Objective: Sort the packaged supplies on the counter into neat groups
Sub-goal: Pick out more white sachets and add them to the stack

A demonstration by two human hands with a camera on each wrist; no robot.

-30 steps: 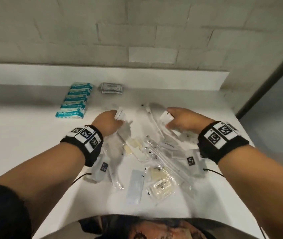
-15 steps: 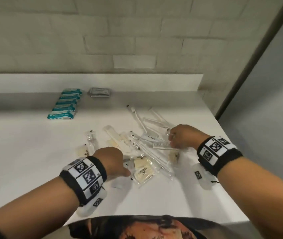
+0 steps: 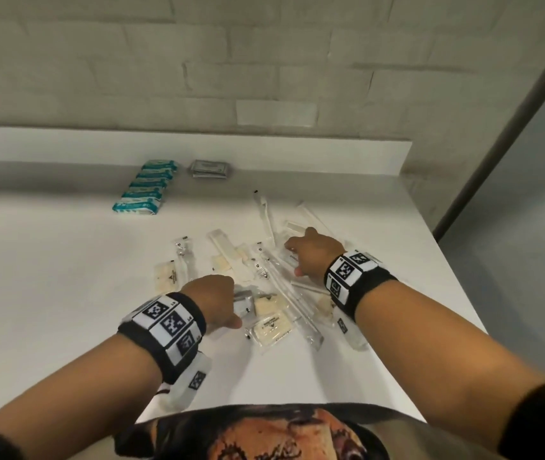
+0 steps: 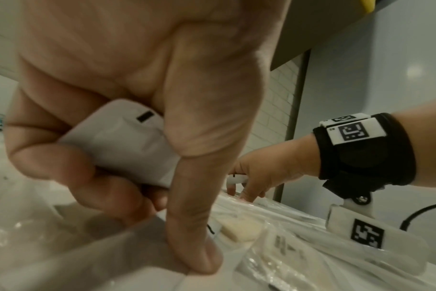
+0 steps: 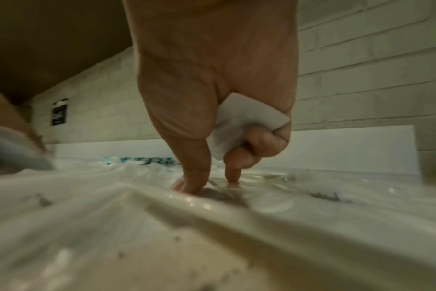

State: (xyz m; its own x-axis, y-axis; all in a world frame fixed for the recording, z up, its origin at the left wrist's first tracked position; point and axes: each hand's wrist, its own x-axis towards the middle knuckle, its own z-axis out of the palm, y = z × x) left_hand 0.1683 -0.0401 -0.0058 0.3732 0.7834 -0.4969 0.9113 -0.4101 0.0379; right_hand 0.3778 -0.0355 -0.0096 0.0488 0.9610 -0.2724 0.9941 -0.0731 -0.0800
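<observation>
White packet (image 4: 117, 137) clutched in left grip (image 3: 218, 298), another packet (image 5: 247, 122) in right grip (image 3: 314, 252), over the counter (image 3: 65, 277) pile.

Head view overhead — wrist views close, low

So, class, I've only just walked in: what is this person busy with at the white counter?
They are sorting small packaged supplies. The left hand grips a flat white sachet; the right hand holds another white sachet while its fingertips press into the loose heap of clear plastic packets. A row of teal packs and a small grey stack already sit neatly by the back wall.
</observation>
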